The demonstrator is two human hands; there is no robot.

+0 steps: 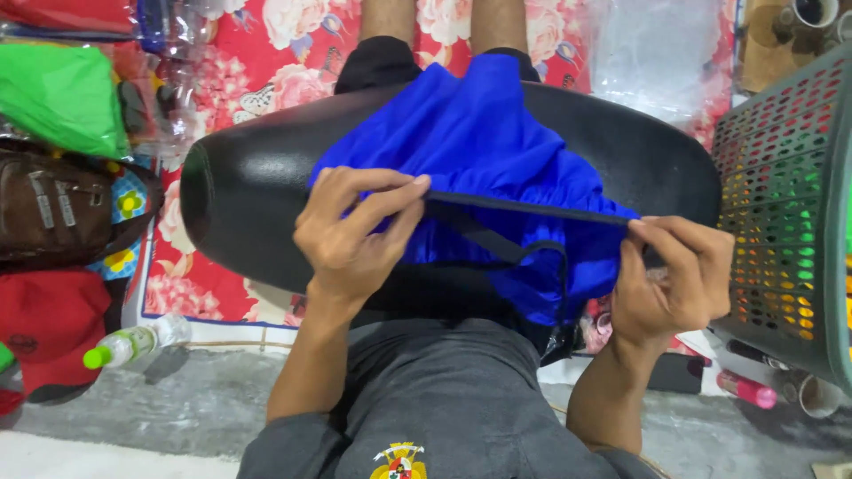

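Note:
A bright blue fabric piece [484,142] with a black edge band lies over a long black oval board [240,204] resting across my lap. My left hand [355,235] pinches the black band at its left end. At the band's right end my right hand [670,275] grips it, and the edge is stretched taut between both hands. A thin black strap loops down from the band over the blue cloth. My bare legs show beyond the board.
A green plastic basket [790,222] stands at the right. On the left lie a green bag [62,98], a brown bag [62,208], a red cap [49,324] and a small bottle [133,343]. A floral red mat [266,53] covers the floor, with clear plastic wrap [652,53] at the back.

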